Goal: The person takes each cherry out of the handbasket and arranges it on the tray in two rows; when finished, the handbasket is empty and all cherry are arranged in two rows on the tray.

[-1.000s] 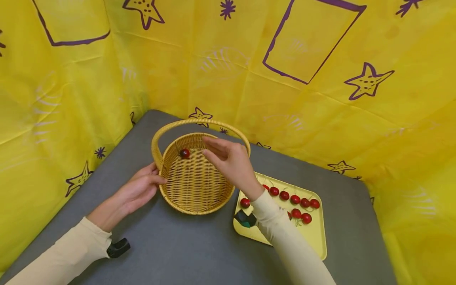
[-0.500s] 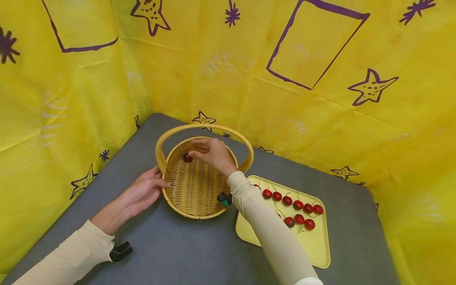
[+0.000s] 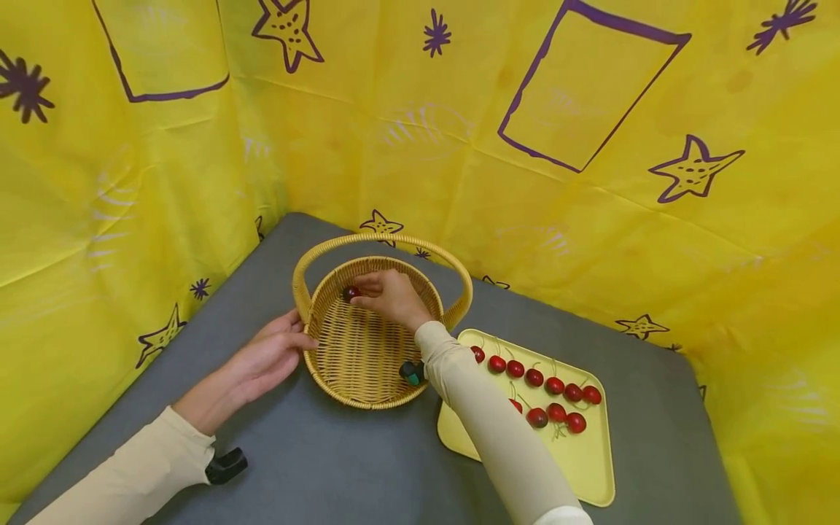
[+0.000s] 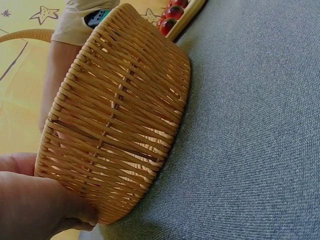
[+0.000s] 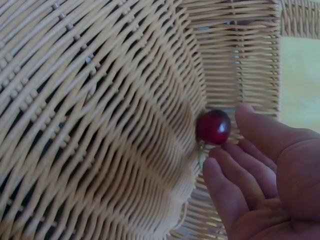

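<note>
We log: one cherry point(image 3: 351, 293) in basket point(image 3: 367, 379), right hand point(image 3: 392, 295) open beside it; left hand point(image 3: 272, 357) flat steadying basket; nine cherries point(image 3: 534, 377) left on tray point(image 3: 590, 467).

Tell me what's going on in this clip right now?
A person works with both hands at a grey table. The left hand rests against the outer wall of a wicker basket, steadying it. The right hand reaches inside the basket, fingers relaxed and next to a single red cherry lying at the basket's far wall; whether they touch it is unclear. More cherries sit in rows on a yellow tray to the right of the basket.
</note>
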Demonstrator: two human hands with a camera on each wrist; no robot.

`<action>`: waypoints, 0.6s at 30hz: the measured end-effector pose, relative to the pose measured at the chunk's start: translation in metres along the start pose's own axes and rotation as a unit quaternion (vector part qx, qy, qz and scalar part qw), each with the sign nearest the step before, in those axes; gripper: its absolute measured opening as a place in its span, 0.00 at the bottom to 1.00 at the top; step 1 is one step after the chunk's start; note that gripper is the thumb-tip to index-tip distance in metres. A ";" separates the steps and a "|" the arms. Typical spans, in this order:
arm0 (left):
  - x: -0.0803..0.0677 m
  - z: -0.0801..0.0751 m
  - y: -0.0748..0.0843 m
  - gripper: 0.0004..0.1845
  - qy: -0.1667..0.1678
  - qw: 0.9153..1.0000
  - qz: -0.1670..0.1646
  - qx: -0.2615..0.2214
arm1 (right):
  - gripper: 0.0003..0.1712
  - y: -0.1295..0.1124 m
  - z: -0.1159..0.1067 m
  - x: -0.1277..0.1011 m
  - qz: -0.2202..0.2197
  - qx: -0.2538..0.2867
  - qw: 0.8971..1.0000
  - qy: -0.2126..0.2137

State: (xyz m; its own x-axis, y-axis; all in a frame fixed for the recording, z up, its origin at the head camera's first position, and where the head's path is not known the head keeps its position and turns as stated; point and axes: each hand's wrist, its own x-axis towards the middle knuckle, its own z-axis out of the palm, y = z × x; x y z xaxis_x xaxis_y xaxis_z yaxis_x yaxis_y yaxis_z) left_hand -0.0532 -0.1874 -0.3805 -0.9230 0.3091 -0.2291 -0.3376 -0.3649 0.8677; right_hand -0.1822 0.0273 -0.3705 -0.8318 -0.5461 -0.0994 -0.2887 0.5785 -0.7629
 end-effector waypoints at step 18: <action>0.001 -0.001 0.000 0.49 -0.001 1.000 0.000 -0.009 | 0.21 -0.004 0.028 0.008 -0.007 0.054 0.998 0.026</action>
State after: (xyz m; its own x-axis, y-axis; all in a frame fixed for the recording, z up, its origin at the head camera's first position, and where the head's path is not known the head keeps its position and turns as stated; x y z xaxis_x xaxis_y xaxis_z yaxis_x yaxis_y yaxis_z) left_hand -0.0545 -0.1878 -0.3808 -0.9225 0.3110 -0.2287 -0.3414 -0.3809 0.8593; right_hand -0.1744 0.0036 -0.3857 -0.8526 -0.5195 -0.0570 -0.2494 0.5003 -0.8292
